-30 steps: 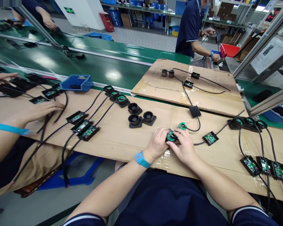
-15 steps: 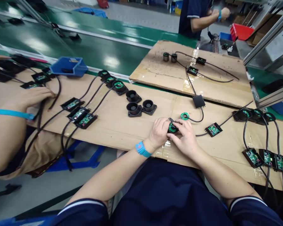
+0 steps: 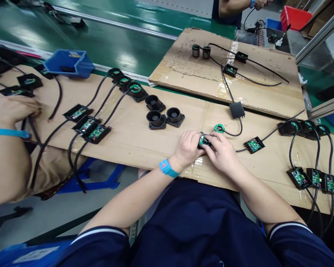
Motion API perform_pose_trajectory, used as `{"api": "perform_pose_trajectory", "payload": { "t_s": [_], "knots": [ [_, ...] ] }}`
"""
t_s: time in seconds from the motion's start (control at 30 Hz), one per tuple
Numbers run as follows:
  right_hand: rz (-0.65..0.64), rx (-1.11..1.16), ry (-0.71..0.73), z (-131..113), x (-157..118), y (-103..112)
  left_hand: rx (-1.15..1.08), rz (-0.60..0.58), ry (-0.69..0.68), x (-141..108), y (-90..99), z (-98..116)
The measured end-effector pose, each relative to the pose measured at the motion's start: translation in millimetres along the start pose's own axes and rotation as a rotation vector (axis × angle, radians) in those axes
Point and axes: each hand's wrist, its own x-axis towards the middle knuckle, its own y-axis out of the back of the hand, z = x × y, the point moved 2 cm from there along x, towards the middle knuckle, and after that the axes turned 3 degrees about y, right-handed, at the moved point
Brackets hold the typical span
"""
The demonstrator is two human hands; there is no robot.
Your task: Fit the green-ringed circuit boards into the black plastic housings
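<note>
My left hand (image 3: 187,149) is closed round a black flanged housing, much of it hidden by my fingers. A round green circuit board (image 3: 203,140) lies in the mouth of this housing. Thumb and fingers of my right hand (image 3: 222,151) pinch at the board's right side, over its dark cable. From under that hand a black cable runs right to a small open box with a circuit board (image 3: 254,144). Just beyond my hands lies another round green board (image 3: 219,128), cabled to a closed black box (image 3: 236,110). Three black flanged housings (image 3: 156,119) stand to the left.
Cabled housings with open circuit boxes lie left (image 3: 97,132) and right (image 3: 298,178). A blue bin (image 3: 69,63) stands at the back left. Another person's hand (image 3: 13,109) works at the far left. A raised cardboard sheet (image 3: 180,70) bears more cabled parts.
The view has shifted slightly, so the bench appears higher in the frame. My right fingers have moved a little on the board. The neighbour's hand at left has shifted left.
</note>
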Motion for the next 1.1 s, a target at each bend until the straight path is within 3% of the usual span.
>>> {"api": "perform_pose_trajectory", "payload": {
  "t_s": [0.17, 0.3, 0.5, 0.6, 0.7, 0.8, 0.97, 1.1],
  "knots": [
    [-0.005, 0.039, -0.044, 5.1, -4.3, 7.9, -0.018, -0.019, 0.006, -1.7, -1.4, 1.6],
    [0.019, 0.192, -0.192, 11.0, -5.2, 4.3, -0.062, -0.016, 0.018, 2.6, 5.8, 8.6],
    [-0.07, 0.447, -0.427, 19.3, -5.4, -6.7, 0.108, -0.464, -0.069, 32.1, 50.2, 23.7],
    [-0.162, 0.631, -0.467, 25.5, -7.2, -13.2, 0.172, -0.568, -0.146, 44.4, 63.1, 24.7],
    [-0.125, 0.61, -0.442, 29.5, -8.5, -15.7, 0.107, -0.629, -0.12, 42.7, 57.6, 22.4],
    [-0.049, 0.5, -0.422, 28.5, -9.7, -12.2, -0.011, -0.547, -0.052, 28.1, 44.1, 20.0],
    [-0.006, 0.396, -0.341, 17.3, -11.8, -0.8, -0.149, -0.244, 0.03, -5.2, 23.7, 17.4],
    [-0.009, 0.332, -0.242, 9.6, -13.5, 2.0, -0.181, -0.087, 0.031, -23.2, 12.9, 15.4]
  ]
}}
